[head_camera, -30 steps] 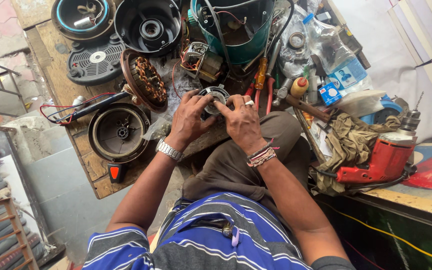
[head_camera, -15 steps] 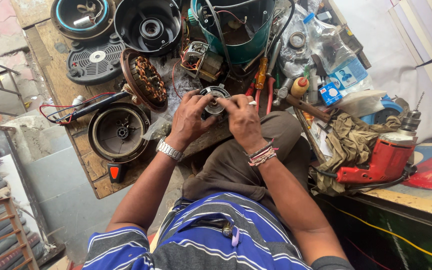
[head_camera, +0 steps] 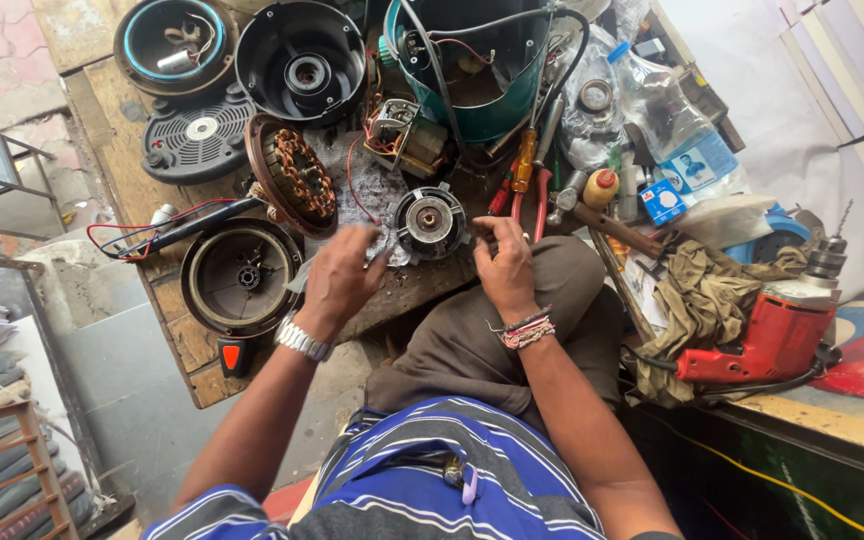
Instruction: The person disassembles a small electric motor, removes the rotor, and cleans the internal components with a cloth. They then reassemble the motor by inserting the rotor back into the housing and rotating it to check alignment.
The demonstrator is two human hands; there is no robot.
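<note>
A small round metal motor part (head_camera: 430,220) with a bearing in its middle lies uncovered on the worn wooden bench (head_camera: 392,292). My left hand (head_camera: 337,275), motion-blurred, hovers just left of it with fingers spread and nothing in them; a metal watch (head_camera: 302,340) is on that wrist. On the other side, my right hand (head_camera: 502,262) rests by the part's right edge with fingertips curled close together; whether they pinch anything is unclear. Thread bracelets (head_camera: 527,328) circle that wrist.
A copper-wound stator (head_camera: 297,175) and a round dark housing (head_camera: 242,278) sit left of the hands. Behind are a black housing (head_camera: 302,62), a vent cover (head_camera: 197,135) and a teal drum (head_camera: 472,60). To the right are pliers (head_camera: 537,205), a plastic bottle (head_camera: 667,120), a cloth (head_camera: 702,300) and a red drill (head_camera: 767,340).
Both hands were on the round motor part. They have drawn back toward me, the left one moving fast, and the part now lies uncovered.
</note>
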